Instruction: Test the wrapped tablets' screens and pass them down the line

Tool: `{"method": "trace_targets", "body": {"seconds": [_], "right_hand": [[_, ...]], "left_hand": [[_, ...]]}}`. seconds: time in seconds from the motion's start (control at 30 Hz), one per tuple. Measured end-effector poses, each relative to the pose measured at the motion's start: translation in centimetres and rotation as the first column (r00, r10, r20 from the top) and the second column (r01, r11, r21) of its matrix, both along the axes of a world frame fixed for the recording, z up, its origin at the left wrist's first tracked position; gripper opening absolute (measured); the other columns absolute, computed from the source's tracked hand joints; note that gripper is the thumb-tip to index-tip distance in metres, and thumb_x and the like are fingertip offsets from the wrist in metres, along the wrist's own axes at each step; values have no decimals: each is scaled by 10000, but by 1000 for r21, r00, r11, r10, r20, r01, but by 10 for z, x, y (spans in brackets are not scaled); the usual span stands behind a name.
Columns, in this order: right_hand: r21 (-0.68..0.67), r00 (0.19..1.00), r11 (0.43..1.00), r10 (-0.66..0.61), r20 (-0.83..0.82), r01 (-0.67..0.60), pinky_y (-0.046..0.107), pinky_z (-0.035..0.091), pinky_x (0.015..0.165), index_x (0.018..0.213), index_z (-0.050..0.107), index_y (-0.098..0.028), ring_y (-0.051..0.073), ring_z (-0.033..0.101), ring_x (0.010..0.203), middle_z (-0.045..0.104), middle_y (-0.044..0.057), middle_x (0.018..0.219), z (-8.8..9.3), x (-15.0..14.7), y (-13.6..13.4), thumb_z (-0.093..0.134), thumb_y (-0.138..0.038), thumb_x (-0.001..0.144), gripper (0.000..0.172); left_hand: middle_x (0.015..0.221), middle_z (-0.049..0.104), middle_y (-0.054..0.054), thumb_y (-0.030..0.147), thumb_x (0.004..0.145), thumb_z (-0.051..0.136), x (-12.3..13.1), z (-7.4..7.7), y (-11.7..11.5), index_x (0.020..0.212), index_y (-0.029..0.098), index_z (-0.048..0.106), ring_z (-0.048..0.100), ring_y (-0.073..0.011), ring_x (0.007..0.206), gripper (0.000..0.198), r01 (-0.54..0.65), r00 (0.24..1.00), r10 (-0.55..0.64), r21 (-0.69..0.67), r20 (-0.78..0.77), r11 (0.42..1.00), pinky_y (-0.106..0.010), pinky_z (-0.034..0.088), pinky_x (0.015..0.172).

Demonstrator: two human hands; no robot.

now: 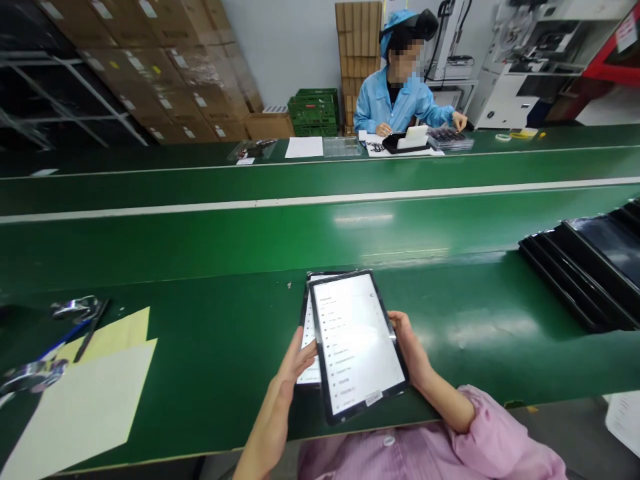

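Observation:
I hold a lit tablet (357,343) with a white screen, tilted above the near edge of the green bench (225,333). My right hand (410,350) grips its right edge from behind. My left hand (295,370) rests its fingers against the left edge. A second tablet (310,320), also lit, lies flat on the bench under the first one and is mostly hidden by it.
Cream paper sheets (95,393) and pens lie at the left. A row of dark tablets (585,267) leans at the right. A conveyor belt (300,227) runs across the middle. Beyond it a person in a blue coat (395,100) works at the far bench.

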State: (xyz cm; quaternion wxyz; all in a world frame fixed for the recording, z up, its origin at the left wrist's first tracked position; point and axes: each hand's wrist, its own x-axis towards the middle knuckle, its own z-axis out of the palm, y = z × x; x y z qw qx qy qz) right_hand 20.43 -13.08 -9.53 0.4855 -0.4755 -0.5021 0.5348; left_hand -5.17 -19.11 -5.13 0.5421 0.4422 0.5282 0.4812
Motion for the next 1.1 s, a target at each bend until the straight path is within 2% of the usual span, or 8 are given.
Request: {"method": "trace_targets", "body": {"seconds": [0.17, 0.27, 0.37, 0.5, 0.67, 0.77, 0.97, 1.1], "right_hand": [[-161, 948, 986, -93, -303, 46, 526, 503, 929, 1152, 500, -271, 358, 618, 1095, 643, 109, 1102, 7, 49, -9, 309, -775, 882, 603], [-206, 913, 960, -251, -320, 192, 570, 479, 956, 1207, 475, -271, 355, 647, 1063, 667, 113, 1095, 1, 86, -10, 315, -754, 901, 594], [-100, 939, 965, -260, -223, 244, 578, 464, 987, 1345, 418, -283, 336, 641, 1105, 663, 114, 1142, -8, 111, -5, 296, -727, 931, 619], [197, 964, 976, -134, 231, 89, 604, 422, 1042, 1544, 221, -305, 325, 524, 1287, 570, 136, 1344, -3, 120, 4, 132, -683, 986, 679], [386, 604, 898, -191, 774, -211, 739, 40, 1135, 1409, 545, -374, 438, 34, 1487, 107, 31, 1652, 36, 86, 3, 497, -614, 965, 507], [302, 359, 809, -121, 925, -504, 767, 35, 1110, 1330, 626, -404, 449, 66, 1478, 108, 26, 1653, 50, 60, 4, 585, -574, 948, 420], [271, 361, 824, -88, 928, -497, 818, 66, 1064, 1137, 751, -376, 465, 154, 1453, 188, 32, 1631, 48, 85, 5, 442, -514, 1026, 356], [383, 535, 849, -146, 833, -365, 736, 154, 1122, 1200, 720, -332, 413, 267, 1423, 268, 47, 1595, 47, 124, -1, 265, -555, 1045, 530]], "left_hand": [[1573, 399, -112, 747, 910, 345, 39, 9, 16, 1587, 253, 196, 359, -351, 1454, 852, 296, 946, -304, 84, 110, 951, -571, 237, 1217], [1573, 400, -109, 726, 938, 269, 43, 14, 28, 1551, 233, 333, 358, -333, 1457, 789, 398, 911, -410, 161, 49, 903, -538, 280, 1211], [1543, 452, -98, 658, 951, 375, 34, 15, 33, 1469, 244, 487, 356, -317, 1459, 672, 216, 937, -155, 172, -313, 961, -538, 231, 1229], [1547, 437, -130, 634, 972, 312, 24, 4, 28, 1504, 228, 417, 312, -345, 1471, 677, -65, 693, 160, 161, -703, 985, -670, 19, 1202], [1517, 441, -221, 609, 984, 249, 41, -14, 18, 1546, 130, 299, 283, -405, 1455, 740, -91, 457, 186, 162, -870, 983, -754, -108, 1108], [1496, 458, -243, 574, 992, 261, 53, -16, 13, 1553, 103, 262, 340, -415, 1413, 733, -66, 393, 184, 172, -901, 983, -787, -105, 1077], [1362, 628, -82, 444, 1016, 334, 29, -9, 0, 1393, 310, 540, 491, -294, 1342, 449, 171, 601, 41, 179, -798, 969, -683, -25, 1183], [1470, 534, -90, 460, 963, 467, -1, -16, 16, 1380, 279, 544, 443, -274, 1396, 461, -116, 766, 213, 196, -606, 974, -535, 251, 1203]]}}
